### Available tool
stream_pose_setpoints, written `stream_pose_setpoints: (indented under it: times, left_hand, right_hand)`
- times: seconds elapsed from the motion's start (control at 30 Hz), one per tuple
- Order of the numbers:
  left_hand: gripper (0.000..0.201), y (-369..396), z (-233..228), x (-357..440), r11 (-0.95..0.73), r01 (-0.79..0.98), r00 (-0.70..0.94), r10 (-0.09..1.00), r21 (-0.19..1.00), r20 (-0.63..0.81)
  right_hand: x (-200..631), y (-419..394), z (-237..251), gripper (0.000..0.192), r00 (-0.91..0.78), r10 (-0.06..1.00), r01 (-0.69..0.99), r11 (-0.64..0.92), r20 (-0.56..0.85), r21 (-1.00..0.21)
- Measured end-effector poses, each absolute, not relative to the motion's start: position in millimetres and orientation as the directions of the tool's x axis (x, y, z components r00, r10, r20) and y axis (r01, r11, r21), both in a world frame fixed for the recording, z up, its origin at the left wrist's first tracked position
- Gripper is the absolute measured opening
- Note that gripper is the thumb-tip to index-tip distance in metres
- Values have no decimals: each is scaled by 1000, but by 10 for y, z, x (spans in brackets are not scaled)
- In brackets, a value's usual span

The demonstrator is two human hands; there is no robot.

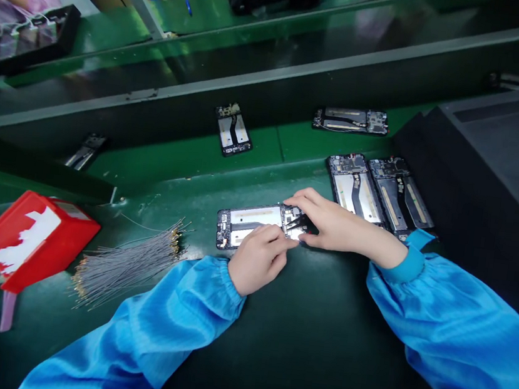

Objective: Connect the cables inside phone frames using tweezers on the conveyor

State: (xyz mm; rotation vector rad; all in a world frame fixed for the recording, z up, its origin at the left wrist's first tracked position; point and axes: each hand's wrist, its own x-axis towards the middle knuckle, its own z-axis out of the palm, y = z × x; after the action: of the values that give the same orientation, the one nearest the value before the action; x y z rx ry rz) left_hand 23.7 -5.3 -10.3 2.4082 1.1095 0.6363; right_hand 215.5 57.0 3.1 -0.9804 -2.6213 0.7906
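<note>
stretching wide across the view, the dark green work mat (319, 328) lies mostly bare below the hands, plenty of open room there. along its far edge runs a conveyor belt (264, 75) with a grey rail. at far right a big black block (504, 168) walls off that side, its edge close beside the right sleeve. at left a red box (37, 236) sits tilted, well apart from the hands. between it and the hands lies a bundle of thin grey wires (128, 263), fanned out, just beside the left sleeve. two opened phones (377, 193) lie side by side just beyond the right wrist; two more rest farther back near the rail. now the centre: the open phone frame (256, 224) lies flat, long side across, right under both hands. left hand (258, 257) sits at its near edge, fingers curled, fingertips pressing on the frame. right hand (336, 223) covers the frame's right end, fingers bent down onto it, pinching a small dark part; what it is, i cannot tell.
</note>
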Motion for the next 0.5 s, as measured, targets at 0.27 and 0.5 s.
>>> stream_pose_setpoints:
  times: [0.27, 0.5]
  left_hand:
    - [28, 29, -80, 125, -714, 579, 688, 687, 394, 235]
    - [31, 157, -99, -110, -758, 481, 755, 613, 440, 231]
  right_hand:
    - [2105, 552, 74, 57, -747, 665, 560, 631, 1, -537]
    - [2146, 593, 30, 59, -738, 674, 542, 592, -2, -596]
